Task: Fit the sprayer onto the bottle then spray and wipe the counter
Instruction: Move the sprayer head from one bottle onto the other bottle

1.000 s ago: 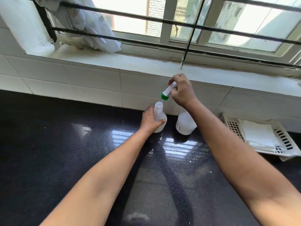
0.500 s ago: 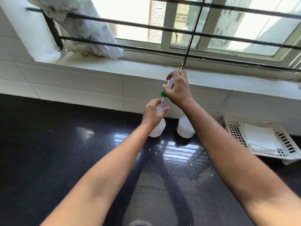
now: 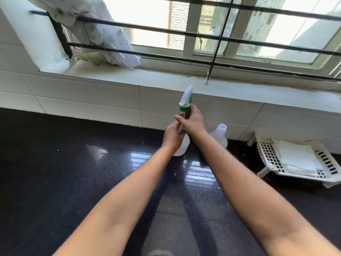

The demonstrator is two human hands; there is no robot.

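While the sprayer (image 3: 186,97) stands nearly upright over the bottle (image 3: 182,145), its white head rises above a green collar at the bottle's neck. The right hand (image 3: 192,121) is closed around the neck just under that collar, fingers wrapped tight. The left hand (image 3: 172,135) grips the bottle's body, which rests on the dark counter (image 3: 64,172) near the tiled wall. A second bottle (image 3: 219,135), uncapped, stands just right of the hands. Farther right, a white basket (image 3: 265,150) holds a folded cloth (image 3: 297,157). Behind, a pale sill (image 3: 129,76) runs under a barred window, with a white bag (image 3: 103,37) slumped at its left end.
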